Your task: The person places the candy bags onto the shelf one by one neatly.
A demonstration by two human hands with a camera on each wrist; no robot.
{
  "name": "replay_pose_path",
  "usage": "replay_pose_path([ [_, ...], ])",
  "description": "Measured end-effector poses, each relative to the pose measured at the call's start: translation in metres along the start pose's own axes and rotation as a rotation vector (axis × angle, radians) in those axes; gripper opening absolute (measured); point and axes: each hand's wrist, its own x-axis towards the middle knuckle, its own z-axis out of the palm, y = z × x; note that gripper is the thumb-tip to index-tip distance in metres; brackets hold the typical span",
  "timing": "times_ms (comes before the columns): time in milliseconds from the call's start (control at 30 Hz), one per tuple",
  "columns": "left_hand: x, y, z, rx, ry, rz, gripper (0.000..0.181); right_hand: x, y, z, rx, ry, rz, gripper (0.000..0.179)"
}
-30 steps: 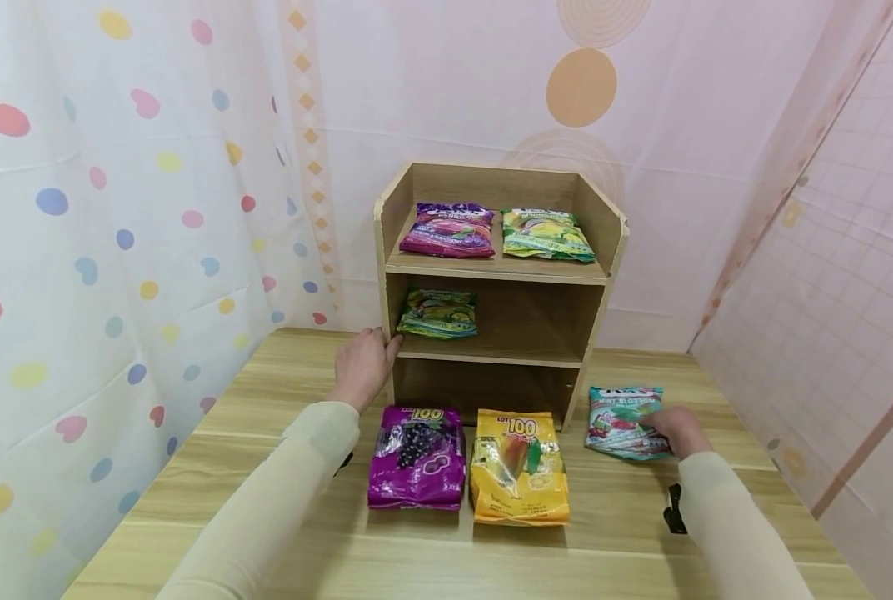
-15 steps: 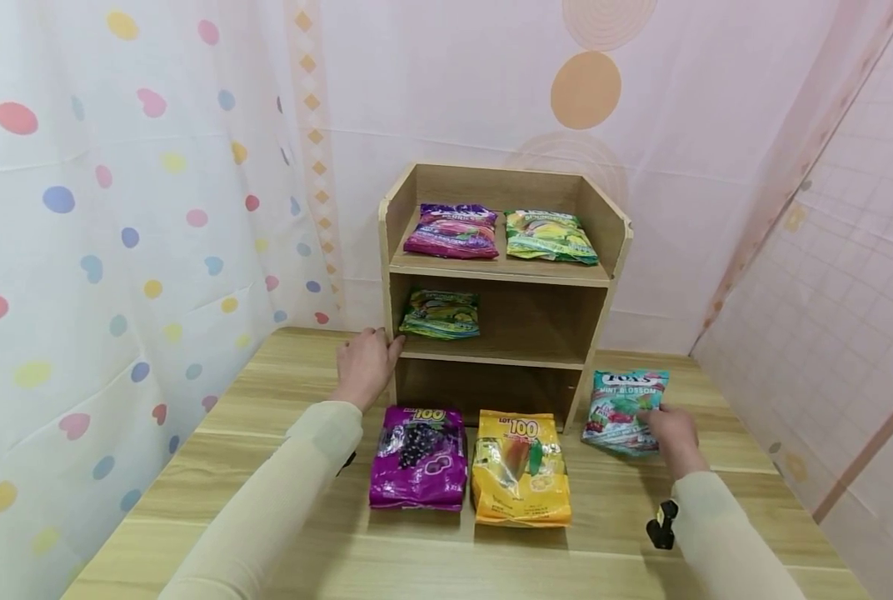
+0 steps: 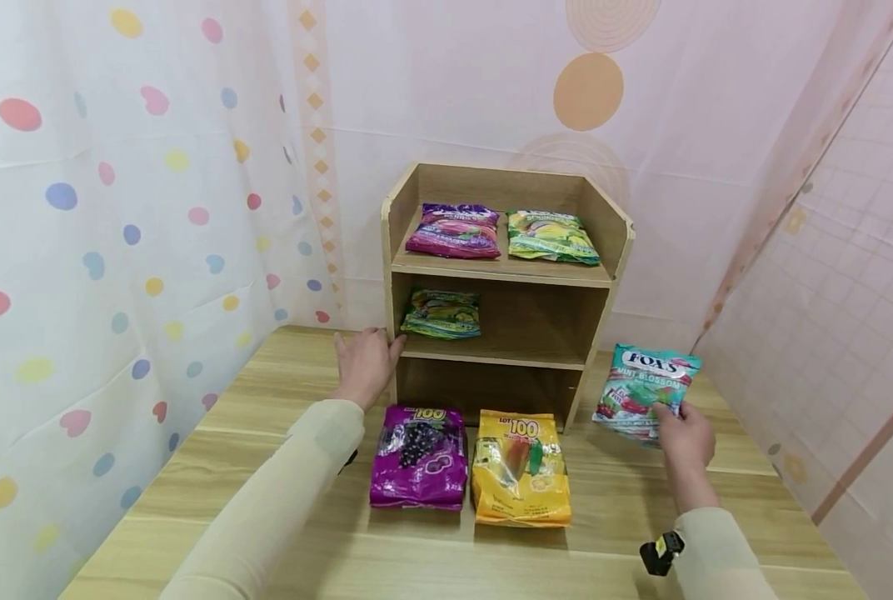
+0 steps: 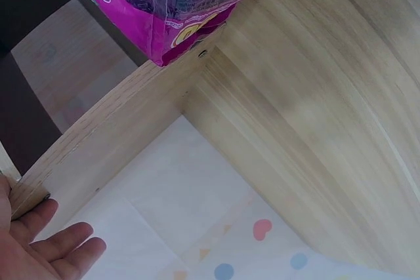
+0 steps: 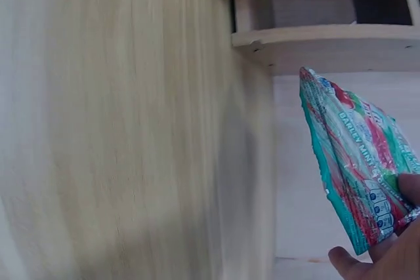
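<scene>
My right hand (image 3: 688,442) pinches a teal mint candy bag (image 3: 647,387) by its lower right corner, thumb on the printed front. The bag is tilted up, above the table to the right of the wooden shelf (image 3: 491,277); its side print shows in the right wrist view. My left hand (image 3: 366,364) holds the shelf's left side panel at the middle board's height, thumb at the front edge and other fingers along the outside. A green candy bag (image 3: 441,313) lies on the middle board near that thumb.
The shelf's top board carries a purple berry bag (image 3: 456,231) and a yellow-green bag (image 3: 551,237). Before the lowest compartment, a purple grape bag (image 3: 419,458) and a yellow mango bag (image 3: 521,468) lean side by side on the table (image 3: 386,554). Patterned curtains (image 3: 154,208) surround the table.
My right hand has raised the teal candy bag from the table, moved it slightly farther back and tipped its front up. My left hand stays at the shelf's side.
</scene>
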Motion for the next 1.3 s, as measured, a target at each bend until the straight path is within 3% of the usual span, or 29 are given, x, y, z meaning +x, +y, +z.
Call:
replay_pose_path([
  [333,0.000,0.001,-0.001,0.001,-0.003,-0.006,0.049,-0.023,-0.003,-0.005,0.147,0.074,-0.106,0.048],
  [633,-0.001,0.001,-0.001,0.003,-0.015,-0.009,0.049,-0.032,-0.003,-0.003,0.344,0.117,-0.127,0.048],
  [900,0.000,0.002,-0.003,-0.005,-0.018,-0.011,0.049,-0.035,-0.006,0.001,0.533,0.108,-0.271,0.045],
  [1300,-0.001,0.003,-0.004,-0.003,-0.020,-0.013,0.048,-0.041,-0.009,0.018,0.426,0.055,-0.382,0.038],
])
